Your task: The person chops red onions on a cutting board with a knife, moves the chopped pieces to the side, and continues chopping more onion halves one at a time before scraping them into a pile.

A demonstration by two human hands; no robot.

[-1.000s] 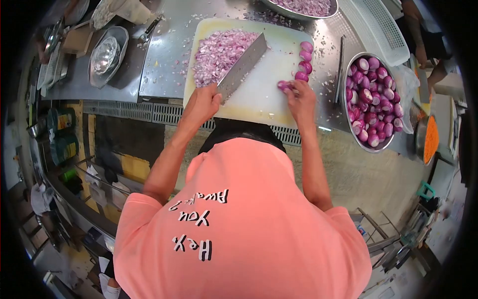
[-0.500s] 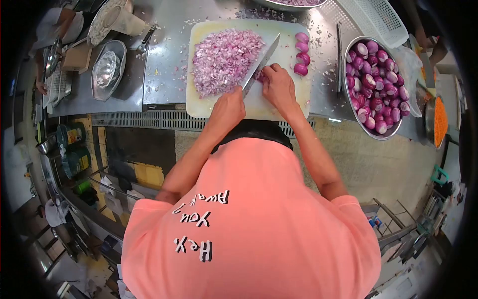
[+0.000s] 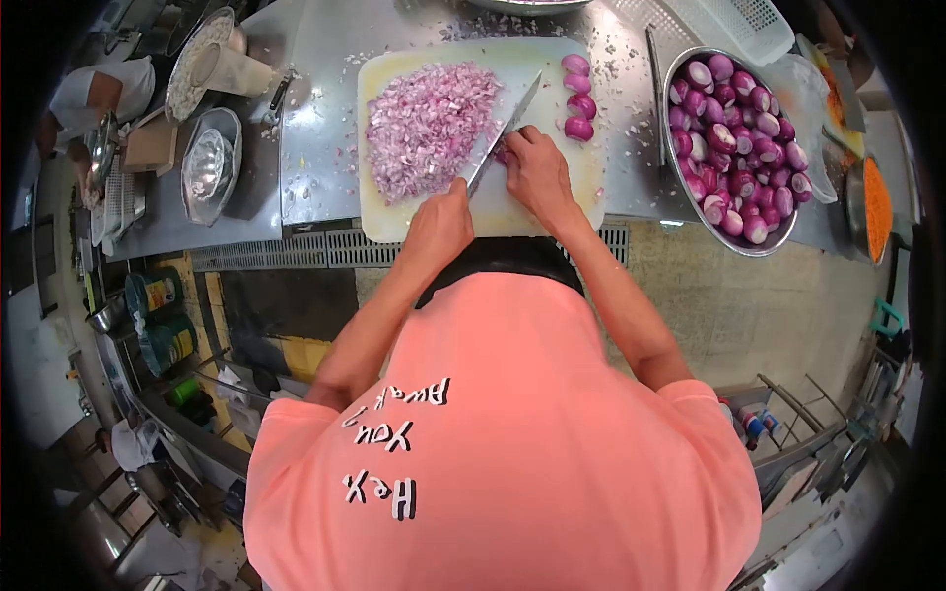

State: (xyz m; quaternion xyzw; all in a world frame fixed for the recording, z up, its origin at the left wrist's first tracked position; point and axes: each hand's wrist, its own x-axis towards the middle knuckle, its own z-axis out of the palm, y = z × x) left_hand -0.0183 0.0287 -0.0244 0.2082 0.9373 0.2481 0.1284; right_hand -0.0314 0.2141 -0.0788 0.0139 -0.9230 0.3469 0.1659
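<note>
My left hand is wrapped round the handle of a kitchen knife, whose blade slants up and to the right across the white cutting board. Just right of the blade, my right hand presses its fingers on a piece of red onion, mostly hidden under the fingertips. A wide heap of chopped red onion covers the board's left half, left of the blade. Several peeled red onion pieces lie in a column near the board's right edge.
To the right stands a metal bowl heaped with peeled red onions. Beyond it is a bowl of orange shreds. A white plastic basket sits behind. On the left are a clear-wrapped metal bowl and another knife. A co-worker's arm shows far left.
The view has shifted, so the board and bowls appear slightly further left. The knife stays beside the onion piece under my right fingers, its position over the board much the same.
</note>
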